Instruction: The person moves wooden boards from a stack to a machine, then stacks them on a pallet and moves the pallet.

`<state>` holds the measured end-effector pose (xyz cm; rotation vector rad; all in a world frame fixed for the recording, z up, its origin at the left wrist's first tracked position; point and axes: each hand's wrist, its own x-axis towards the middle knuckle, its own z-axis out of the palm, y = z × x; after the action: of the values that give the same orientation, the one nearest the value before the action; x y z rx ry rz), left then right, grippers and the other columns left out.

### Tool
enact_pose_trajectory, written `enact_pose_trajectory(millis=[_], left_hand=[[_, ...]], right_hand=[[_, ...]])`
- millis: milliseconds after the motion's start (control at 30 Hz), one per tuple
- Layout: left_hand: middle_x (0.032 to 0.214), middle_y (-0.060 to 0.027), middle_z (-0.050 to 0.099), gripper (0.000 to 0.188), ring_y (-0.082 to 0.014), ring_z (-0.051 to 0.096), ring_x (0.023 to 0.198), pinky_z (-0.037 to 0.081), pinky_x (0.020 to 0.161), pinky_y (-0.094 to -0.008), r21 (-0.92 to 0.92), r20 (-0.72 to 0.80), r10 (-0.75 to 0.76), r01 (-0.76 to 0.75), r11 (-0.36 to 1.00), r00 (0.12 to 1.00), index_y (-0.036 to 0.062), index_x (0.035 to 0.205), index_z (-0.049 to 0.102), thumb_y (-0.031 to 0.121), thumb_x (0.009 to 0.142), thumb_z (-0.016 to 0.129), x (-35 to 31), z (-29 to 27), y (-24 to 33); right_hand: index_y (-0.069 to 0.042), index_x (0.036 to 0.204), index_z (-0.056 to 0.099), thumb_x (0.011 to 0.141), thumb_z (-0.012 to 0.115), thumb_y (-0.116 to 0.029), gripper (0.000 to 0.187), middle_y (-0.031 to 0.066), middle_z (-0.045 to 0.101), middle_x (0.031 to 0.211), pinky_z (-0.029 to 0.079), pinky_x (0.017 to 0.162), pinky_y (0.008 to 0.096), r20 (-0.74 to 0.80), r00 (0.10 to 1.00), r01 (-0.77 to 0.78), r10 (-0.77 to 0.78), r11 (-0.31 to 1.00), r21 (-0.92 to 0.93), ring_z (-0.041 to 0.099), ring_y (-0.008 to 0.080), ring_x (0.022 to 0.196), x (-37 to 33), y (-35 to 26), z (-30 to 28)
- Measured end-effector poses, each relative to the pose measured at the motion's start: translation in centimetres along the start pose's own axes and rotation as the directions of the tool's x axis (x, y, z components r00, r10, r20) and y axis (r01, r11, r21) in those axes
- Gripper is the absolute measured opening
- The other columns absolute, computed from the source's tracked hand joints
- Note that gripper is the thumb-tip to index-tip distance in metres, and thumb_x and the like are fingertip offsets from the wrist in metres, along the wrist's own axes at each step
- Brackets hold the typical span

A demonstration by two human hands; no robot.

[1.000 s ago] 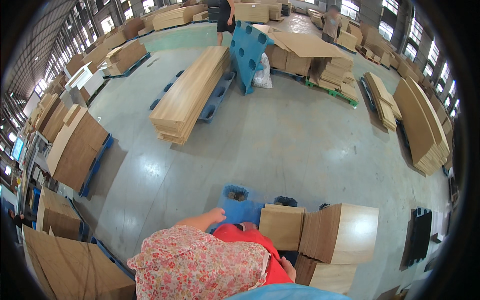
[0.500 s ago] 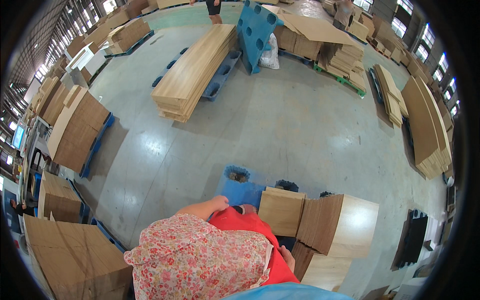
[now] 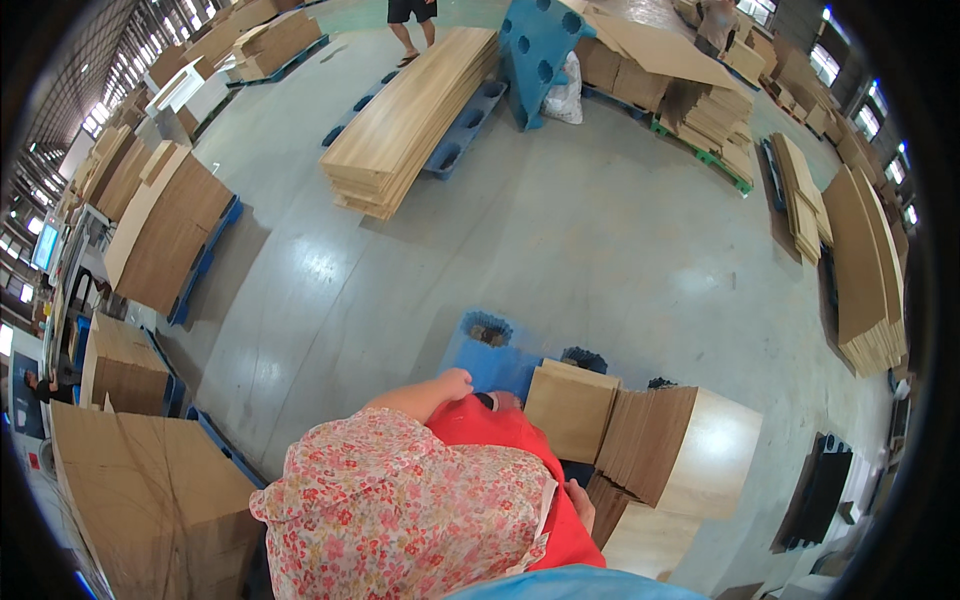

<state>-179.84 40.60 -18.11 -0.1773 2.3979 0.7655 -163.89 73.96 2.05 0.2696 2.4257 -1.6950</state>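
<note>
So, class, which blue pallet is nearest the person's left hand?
The blue pallet just beyond the left hand, with pale boards stacked toward its right; the other blue pallets are farther off.

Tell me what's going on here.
A person in a floral top is at a blue pallet partly loaded with stacked boards. The left hand is curled near the pallet's bare end; the right hand is beside the boards. I can't tell whether either holds anything. Another person is near long planks.

On my head feed, I see the left hand (image 3: 456, 383) near a blue pallet (image 3: 507, 366), the right hand (image 3: 580, 506) beside stacked boards (image 3: 650, 440).
</note>
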Motion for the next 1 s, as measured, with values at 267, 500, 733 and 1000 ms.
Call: enact_pose_trajectory(millis=[267,500,733,1000], left_hand=[[0.107,-0.0152,0.063,0.041,-0.0313,0.059,0.1,0.045,0.087,-0.0388,-0.104,0.198,0.015,0.006,0.995,0.98,0.0107,0.102,0.067,0.046,0.082,0.057,-1.2,0.3,3.4],[0.104,-0.0131,0.065,0.046,-0.0283,0.06,0.098,0.045,0.087,-0.0366,-0.062,0.445,0.104,-0.085,0.994,0.889,0.0133,0.101,0.069,0.052,0.081,0.057,0.8,3.7,-0.2],[0.102,-0.0134,0.065,0.041,-0.0275,0.061,0.096,0.046,0.086,-0.0373,0.028,0.392,0.087,-0.106,0.994,0.916,0.0131,0.099,0.069,0.047,0.08,0.059,-0.6,1.8,3.0],[0.105,-0.014,0.064,0.041,-0.0293,0.06,0.099,0.046,0.087,-0.0386,0.077,0.342,0.074,-0.106,0.991,0.937,0.0134,0.103,0.068,0.046,0.079,0.059,-0.4,1.6,1.7]], right_hand=[[0.004,0.094,0.057,0.087,0.057,-0.009,0.014,0.0128,0.058,0.084,0.045,0.06,0.0289,0.0,1.0,-0.02,0.02,0.996,0.086,0.056,0.021,0.072,-0.2,-0.1,0.0],[0.004,0.095,0.056,0.087,0.056,-0.008,0.014,0.0139,0.057,0.088,0.045,0.067,0.0296,0.03,0.998,-0.052,0.051,0.998,0.044,0.056,0.0238,0.078,0.0,-3.3,0.2],[0.004,0.099,0.057,0.086,0.058,-0.007,0.017,0.0152,0.058,0.096,0.047,0.071,0.03,-0.017,0.986,0.161,-0.165,0.976,-0.144,0.058,0.0252,0.085,-0.1,-0.7,0.0],[0.003,0.1,0.058,0.085,0.06,-0.008,0.019,0.0136,0.058,0.098,0.048,0.072,0.0293,-0.041,0.997,0.066,-0.066,0.998,0.006,0.059,0.02,0.079,0.0,-0.1,0.8]])
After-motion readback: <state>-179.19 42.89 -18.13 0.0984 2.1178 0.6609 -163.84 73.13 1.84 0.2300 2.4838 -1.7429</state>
